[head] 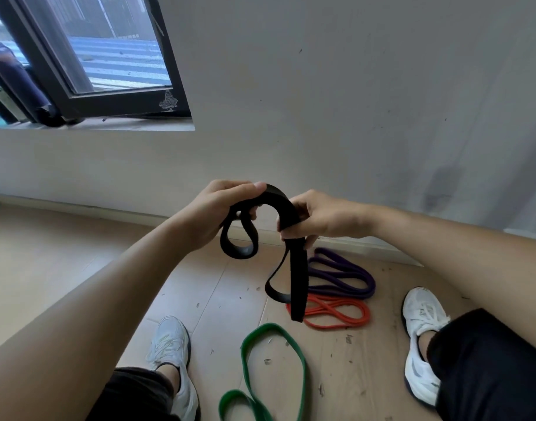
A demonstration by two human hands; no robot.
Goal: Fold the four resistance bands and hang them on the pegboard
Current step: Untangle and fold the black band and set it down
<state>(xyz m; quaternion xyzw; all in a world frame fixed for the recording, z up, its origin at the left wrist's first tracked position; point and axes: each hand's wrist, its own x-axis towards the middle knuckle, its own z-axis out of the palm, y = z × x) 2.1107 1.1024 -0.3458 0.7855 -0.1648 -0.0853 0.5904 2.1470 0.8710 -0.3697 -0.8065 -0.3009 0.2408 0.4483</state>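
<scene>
Both hands hold a wide black resistance band up in front of the wall. My left hand pinches one end, from which a small loop hangs. My right hand grips the band where it arches over, and two longer loops hang below it. On the floor lie a purple band folded in a bundle, a red band folded beside it, and a green band spread out loose between my feet. No pegboard is in view.
My two white shoes rest on the light wooden floor. A grey wall with a baseboard stands ahead. A dark-framed open window is at the upper left.
</scene>
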